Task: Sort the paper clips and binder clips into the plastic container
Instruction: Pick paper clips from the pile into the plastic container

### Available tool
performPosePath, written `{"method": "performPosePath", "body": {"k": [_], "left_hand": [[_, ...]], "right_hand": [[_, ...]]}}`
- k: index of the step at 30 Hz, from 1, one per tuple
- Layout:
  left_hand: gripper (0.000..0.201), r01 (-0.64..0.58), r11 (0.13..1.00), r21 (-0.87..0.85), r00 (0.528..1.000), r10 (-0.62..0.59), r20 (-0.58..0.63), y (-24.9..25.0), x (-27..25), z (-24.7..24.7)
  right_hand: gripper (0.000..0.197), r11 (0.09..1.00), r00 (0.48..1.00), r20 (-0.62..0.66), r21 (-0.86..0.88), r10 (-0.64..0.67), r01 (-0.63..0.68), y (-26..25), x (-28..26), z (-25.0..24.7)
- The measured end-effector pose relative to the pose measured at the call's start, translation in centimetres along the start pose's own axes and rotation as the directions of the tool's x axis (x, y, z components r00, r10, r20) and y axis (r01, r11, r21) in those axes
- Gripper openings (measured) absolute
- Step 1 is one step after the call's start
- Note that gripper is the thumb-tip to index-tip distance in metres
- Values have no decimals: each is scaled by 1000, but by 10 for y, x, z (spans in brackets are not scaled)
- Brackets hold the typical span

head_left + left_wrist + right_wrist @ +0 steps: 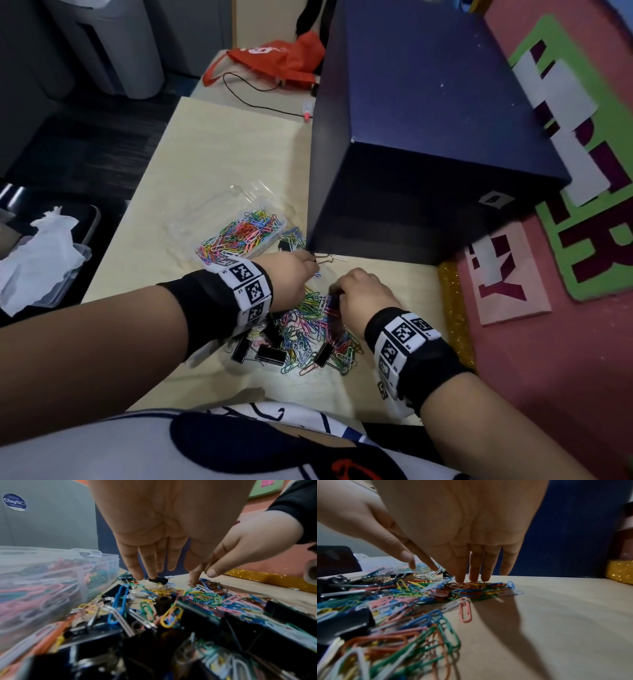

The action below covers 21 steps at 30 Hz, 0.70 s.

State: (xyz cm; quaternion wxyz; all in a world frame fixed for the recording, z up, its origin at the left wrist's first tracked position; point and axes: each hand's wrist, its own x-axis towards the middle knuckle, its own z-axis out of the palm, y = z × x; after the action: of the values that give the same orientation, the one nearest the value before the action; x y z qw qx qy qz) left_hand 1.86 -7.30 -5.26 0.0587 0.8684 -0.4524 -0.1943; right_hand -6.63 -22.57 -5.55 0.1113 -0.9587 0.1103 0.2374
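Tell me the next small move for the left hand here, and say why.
Probably: close the left hand's fingers on the small black binder clip and lift it. The straight fingertips already touch it at the far edge of the loose pile, but nothing is gripped yet. The plastic container sits just left of the pile, holding only paper clips as far as can be seen.

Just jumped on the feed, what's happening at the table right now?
A person is sorting clips. The left hand reaches to the far edge of the pile, fingertips on a small black binder clip. The right hand presses straight fingers onto the coloured paper clips. The plastic container already holds many paper clips; several binder clips and a mixed pile remain on the table.
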Motion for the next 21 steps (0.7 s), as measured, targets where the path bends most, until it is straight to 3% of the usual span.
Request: {"method": "performPosePath", "body": {"k": [3, 7, 10, 13, 17, 21], "left_hand": [[46, 48, 999, 23, 999, -48, -2, -6, -4, -2], [51, 129, 990, 62, 985, -135, 104, -7, -8, 0], [58, 193, 977, 89, 958, -207, 196, -5, -9, 2], [51, 161, 982, 100, 969, -177, 174, -5, -9, 5], [44, 100, 988, 119, 980, -118, 158, -5, -14, 14], [43, 89, 991, 102, 993, -96, 69, -10, -16, 14]], "right_hand": [[40, 997, 999, -34, 81, -7, 10, 0, 6, -6], [68, 998, 994, 104, 52, -28, 22, -2, 9, -12], [56, 997, 995, 76, -52, 68, -64, -10, 5, -12], [48, 983, 989, 52, -132, 138, -130, -23, 3, -11], [47, 1000, 999, -55, -9, -3, 2, -30, 9, -14], [67, 992, 989, 89, -5, -122, 123, -35, 14, -13]]}}
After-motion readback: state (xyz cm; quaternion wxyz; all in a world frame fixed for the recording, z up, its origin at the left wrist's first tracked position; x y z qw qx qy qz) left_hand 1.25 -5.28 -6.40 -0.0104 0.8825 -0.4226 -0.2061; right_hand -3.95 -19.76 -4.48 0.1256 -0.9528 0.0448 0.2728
